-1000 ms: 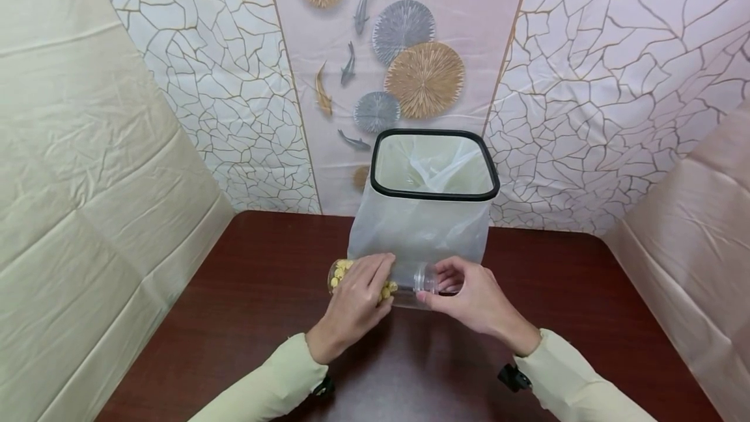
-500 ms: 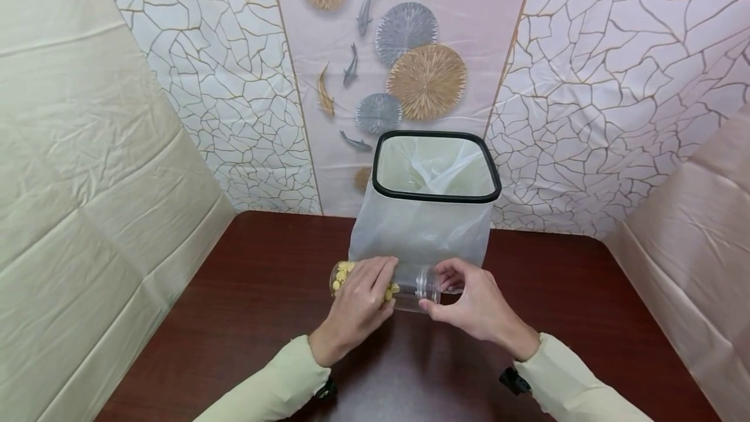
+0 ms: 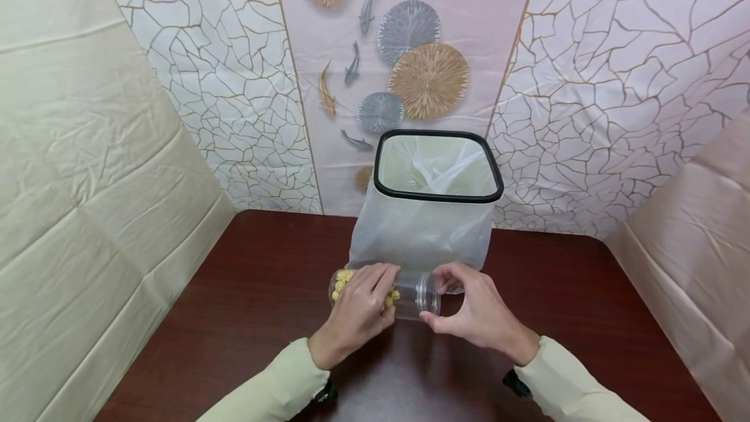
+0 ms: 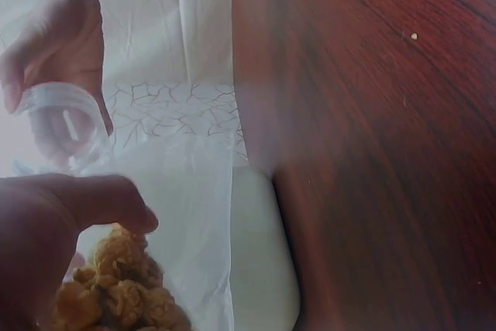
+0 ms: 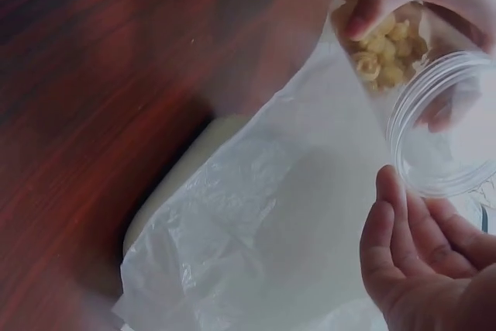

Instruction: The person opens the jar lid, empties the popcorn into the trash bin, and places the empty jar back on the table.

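Observation:
My left hand (image 3: 360, 298) grips a clear plastic jar (image 3: 408, 292) from above, around its left half. The jar lies on its side in the air or close above the table; the exact height is unclear. Yellow popcorn (image 5: 385, 48) fills its closed end and partly shows beneath the left fingers in the head view. My right hand (image 3: 477, 305) holds the jar's clear, ridged lid end (image 5: 442, 125), thumb on the near side and fingers on the far side. Its fingertips touch the rim in the right wrist view. Whether the lid is loose cannot be seen.
Behind the jar stands a pale bin (image 3: 422, 230) with a black rim (image 3: 436, 198) and a white plastic liner (image 5: 232, 230). All stands on a dark red-brown wooden table (image 3: 263, 279). Patterned cloth hangs at the back, with beige cloth on both sides.
The jar's lid end has come slightly lower in the head view. My right thumb has shifted down with it, spreading wider from the fingers. The left hand keeps its grip.

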Demonstrator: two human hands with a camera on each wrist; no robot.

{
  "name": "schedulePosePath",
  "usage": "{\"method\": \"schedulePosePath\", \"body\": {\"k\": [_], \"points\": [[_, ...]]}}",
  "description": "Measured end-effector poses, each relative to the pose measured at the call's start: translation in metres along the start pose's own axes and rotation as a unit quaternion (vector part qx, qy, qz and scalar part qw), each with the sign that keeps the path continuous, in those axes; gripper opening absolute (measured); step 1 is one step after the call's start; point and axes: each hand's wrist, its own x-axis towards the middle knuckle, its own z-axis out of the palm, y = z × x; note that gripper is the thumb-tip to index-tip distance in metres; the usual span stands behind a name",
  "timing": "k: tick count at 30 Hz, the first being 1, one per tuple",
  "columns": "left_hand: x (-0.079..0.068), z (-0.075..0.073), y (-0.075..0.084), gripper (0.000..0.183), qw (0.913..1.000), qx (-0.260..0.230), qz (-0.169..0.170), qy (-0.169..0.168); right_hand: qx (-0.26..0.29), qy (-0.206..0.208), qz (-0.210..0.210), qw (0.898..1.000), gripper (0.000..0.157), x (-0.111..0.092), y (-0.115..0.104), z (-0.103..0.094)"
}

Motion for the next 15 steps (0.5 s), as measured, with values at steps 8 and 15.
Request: {"method": "schedulePosePath", "body": {"k": [8, 15], "points": [[0.0026, -0.0024, -0.0018, 0.069, 0.9994, -0.034, -0.002, -0.006, 0.001, -0.005, -0.036, 0.999, 0.052, 0.003, 0.0015, -0.0052], [0.0015, -0.005, -0.0037, 0.078, 0.9958, -0.087, -0.024, -0.018, -0.007, -0.014, -0.047, 0.999, 0.056, 0.0034, 0.0011, -0.006]]}}
